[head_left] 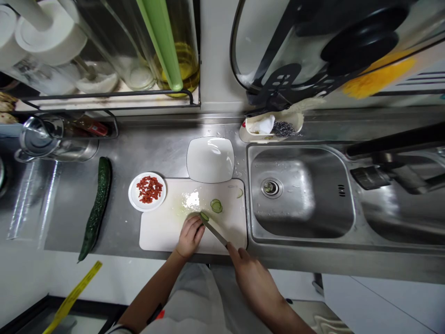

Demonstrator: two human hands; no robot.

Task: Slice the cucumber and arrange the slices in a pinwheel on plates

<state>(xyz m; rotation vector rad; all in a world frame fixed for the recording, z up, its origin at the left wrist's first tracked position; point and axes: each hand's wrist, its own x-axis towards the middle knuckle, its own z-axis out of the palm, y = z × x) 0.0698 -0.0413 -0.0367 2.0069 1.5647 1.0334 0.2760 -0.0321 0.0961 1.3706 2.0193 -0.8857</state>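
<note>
My left hand (pixel 190 234) is curled over a piece of cucumber (pixel 203 216) on the white cutting board (pixel 163 229), fingers closed on it. My right hand (pixel 251 274) grips the handle of a knife (pixel 213 231), whose blade angles up to the cucumber's cut end beside my left fingers. Two cucumber slices (pixel 216 205) lie just beyond the blade, and another slice (pixel 239 192) sits near the board's far right corner.
A whole cucumber (pixel 96 207) lies on the steel counter at the left. A small round plate of red berries (pixel 147 190) and an empty square white plate (pixel 210 159) border the board. A sink (pixel 301 195) lies right of it.
</note>
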